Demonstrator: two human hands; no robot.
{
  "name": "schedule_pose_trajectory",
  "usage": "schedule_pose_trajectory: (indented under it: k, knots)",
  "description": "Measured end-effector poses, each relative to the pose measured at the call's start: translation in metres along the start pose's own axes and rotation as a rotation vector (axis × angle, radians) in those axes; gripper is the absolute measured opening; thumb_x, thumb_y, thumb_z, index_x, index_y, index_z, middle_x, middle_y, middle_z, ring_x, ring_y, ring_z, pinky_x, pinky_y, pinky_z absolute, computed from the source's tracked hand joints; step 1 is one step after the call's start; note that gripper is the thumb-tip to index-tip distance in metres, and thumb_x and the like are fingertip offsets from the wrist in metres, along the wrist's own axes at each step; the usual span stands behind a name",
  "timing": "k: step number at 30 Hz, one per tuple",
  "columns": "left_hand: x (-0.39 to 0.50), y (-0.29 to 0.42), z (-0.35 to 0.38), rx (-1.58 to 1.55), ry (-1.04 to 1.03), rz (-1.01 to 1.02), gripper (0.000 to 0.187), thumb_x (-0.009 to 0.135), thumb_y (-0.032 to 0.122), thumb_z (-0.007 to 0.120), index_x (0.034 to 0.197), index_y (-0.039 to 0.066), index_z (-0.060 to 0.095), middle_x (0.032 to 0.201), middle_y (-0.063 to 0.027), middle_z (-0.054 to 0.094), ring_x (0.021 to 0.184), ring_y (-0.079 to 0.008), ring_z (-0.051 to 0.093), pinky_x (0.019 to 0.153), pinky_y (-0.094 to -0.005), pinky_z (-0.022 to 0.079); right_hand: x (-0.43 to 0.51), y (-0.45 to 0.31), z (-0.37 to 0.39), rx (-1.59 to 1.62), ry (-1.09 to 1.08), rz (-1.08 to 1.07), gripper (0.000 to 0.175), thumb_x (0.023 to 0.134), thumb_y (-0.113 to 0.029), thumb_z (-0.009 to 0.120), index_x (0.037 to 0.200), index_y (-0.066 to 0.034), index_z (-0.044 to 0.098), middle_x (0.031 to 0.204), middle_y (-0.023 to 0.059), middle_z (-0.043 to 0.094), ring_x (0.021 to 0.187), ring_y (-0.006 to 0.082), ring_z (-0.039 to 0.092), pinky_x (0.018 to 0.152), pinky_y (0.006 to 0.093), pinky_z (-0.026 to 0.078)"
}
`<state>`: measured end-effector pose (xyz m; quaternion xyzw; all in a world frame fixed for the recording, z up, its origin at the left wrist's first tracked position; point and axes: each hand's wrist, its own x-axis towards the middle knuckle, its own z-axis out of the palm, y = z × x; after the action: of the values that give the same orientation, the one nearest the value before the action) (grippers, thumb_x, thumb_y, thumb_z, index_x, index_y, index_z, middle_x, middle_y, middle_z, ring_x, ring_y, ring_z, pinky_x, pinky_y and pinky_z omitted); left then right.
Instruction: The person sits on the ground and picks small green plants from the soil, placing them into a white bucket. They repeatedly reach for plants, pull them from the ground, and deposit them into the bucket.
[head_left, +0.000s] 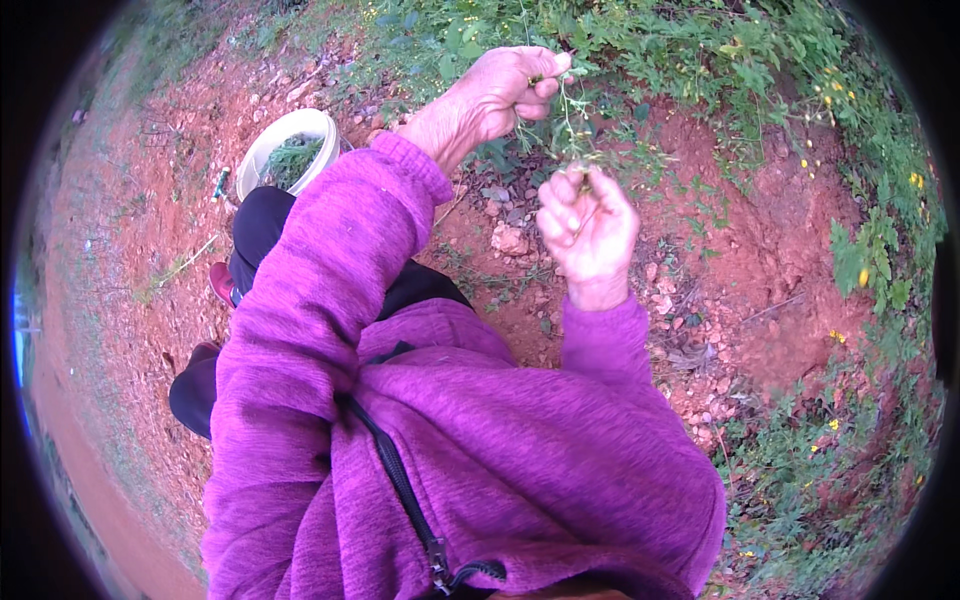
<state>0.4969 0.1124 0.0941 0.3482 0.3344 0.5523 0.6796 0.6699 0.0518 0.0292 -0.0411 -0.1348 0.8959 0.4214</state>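
My left hand (517, 90) pinches a thin green plant stem (574, 112) between thumb and fingers, at the upper middle of the view. Thin, small-leaved sprigs hang from its fingertips towards my right hand (589, 225). That hand is just below, palm up, its curled fingers and thumb closed on a bit of greenery (585, 180); the fingertips are slightly blurred. To the left of my left forearm, a whitish plastic bucket (328, 154) stands tilted on the soil, with cut or picked greens (294, 159) inside. My purple sleeve hides part of the ground beside it.
Leafy plants with small yellow flowers (916, 180) grow along the top and right. Reddish soil (780, 277) with loose stones (510, 238) lies below them. A small green object (221, 184) is beside the bucket. My knees and a red shoe (222, 283) are at the left.
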Motion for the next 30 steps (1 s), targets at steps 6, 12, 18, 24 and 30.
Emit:
schedule_pose_trajectory:
  k: [6,12,18,24,30]
  knots:
    - [0.001,0.006,-0.009,0.187,0.014,0.028,0.016,0.089,0.016,0.062,0.089,0.001,0.058,0.057,0.0027,0.048,0.043,-0.0037,0.033,0.039,-0.0191,0.023,0.026,-0.008,0.012,-0.158,-0.049,0.124,0.05,0.098,-0.04,0.034,0.099,0.0049,0.057,0.082,0.0116,0.055,0.056,0.0163,0.042,0.041,0.0244,0.03]
    - [0.0,-0.001,-0.017,0.38,0.1,0.102,0.012,0.088,0.018,0.065,0.081,0.009,0.062,0.06,0.0042,0.053,0.049,-0.0031,0.04,0.045,-0.0181,0.026,0.041,0.007,0.021,-0.283,-0.052,0.188,0.047,0.099,-0.041,0.034,0.097,0.0014,0.055,0.076,0.0098,0.052,0.053,0.0142,0.042,0.039,0.0232,0.03]
    - [0.002,-0.002,-0.023,0.313,0.156,0.129,0.011,0.088,0.017,0.064,0.085,0.008,0.061,0.06,0.0036,0.052,0.048,-0.0037,0.039,0.043,-0.0189,0.026,0.028,0.026,0.014,-0.225,-0.089,0.135,0.03,0.1,-0.031,0.039,0.085,-0.0061,0.046,0.07,0.007,0.048,0.048,0.0107,0.039,0.039,0.0219,0.029]
    - [0.0,-0.001,-0.018,0.231,0.199,0.116,0.013,0.09,0.016,0.061,0.088,0.003,0.058,0.06,0.0027,0.05,0.043,-0.0045,0.03,0.039,-0.0204,0.02,0.018,0.035,0.01,-0.081,-0.071,0.096,0.03,0.101,-0.03,0.038,0.085,-0.0065,0.047,0.07,0.0065,0.048,0.049,0.0109,0.038,0.039,0.0224,0.03]
    - [-0.004,0.023,-0.023,0.107,0.101,0.116,0.017,0.093,0.018,0.057,0.09,0.001,0.057,0.057,0.0044,0.045,0.043,-0.0047,0.027,0.04,-0.021,0.019,0.019,0.014,0.006,-0.068,0.04,0.046,0.034,0.099,-0.031,0.041,0.084,-0.0052,0.057,0.071,0.0075,0.055,0.051,0.0137,0.044,0.04,0.0252,0.032]
